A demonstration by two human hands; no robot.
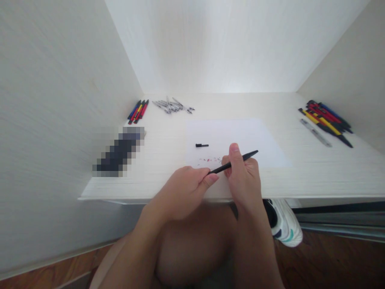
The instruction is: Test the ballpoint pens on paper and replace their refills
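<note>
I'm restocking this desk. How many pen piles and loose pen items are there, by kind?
Coloured pen piles: 2, the back-left pile and the right pile
Pile of thin grey pen parts: 1
Loose grey pen beside the right pile: 1
Small black pen piece on the paper: 1
Whole black pen, held by left hand and right hand: 1
Total: 6

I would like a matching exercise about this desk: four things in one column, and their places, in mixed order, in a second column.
Things:
1. black pen
2. small black part
3. grey pen parts
4. white shoe

Places:
a. on the sheet of paper
b. under the desk
c. held by the left hand and the right hand
d. at the back of the desk

Pairs: 1-c; 2-a; 3-d; 4-b
</note>
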